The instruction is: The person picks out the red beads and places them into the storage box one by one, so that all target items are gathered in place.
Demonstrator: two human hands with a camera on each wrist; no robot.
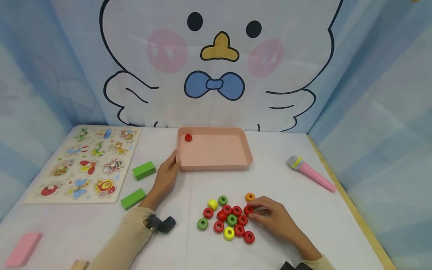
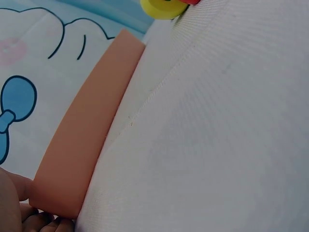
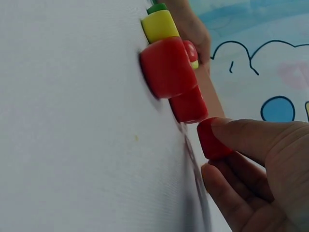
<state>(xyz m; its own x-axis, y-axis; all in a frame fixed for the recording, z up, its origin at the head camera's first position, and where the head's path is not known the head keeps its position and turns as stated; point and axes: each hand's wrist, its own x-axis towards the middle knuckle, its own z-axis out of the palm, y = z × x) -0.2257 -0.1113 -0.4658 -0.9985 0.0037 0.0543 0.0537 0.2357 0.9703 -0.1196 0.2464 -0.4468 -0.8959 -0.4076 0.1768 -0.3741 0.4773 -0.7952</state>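
My right hand (image 1: 275,217) pinches a red bead (image 3: 212,139) between thumb and fingers, at the right side of a cluster of red, green and yellow beads. An orange bead (image 1: 250,197) lies just beyond those fingers. With my left hand (image 1: 166,176) I grip the near left corner of a shallow pink tray (image 1: 216,168); the thumb is on its side and the fingertips curl at its lower edge in the left wrist view. Inside the tray, near the far left corner, sits one red bead (image 1: 188,138). A yellow bead (image 1: 228,233) and a green bead (image 1: 202,224) lie in the cluster.
Left of the tray are two green blocks (image 1: 144,170) and a picture puzzle board (image 1: 84,165). A pink toy microphone (image 1: 312,174) lies to the right, close to the table's edge. At the front left is a pink block (image 1: 24,249). A printed curtain (image 1: 216,108) hangs behind.
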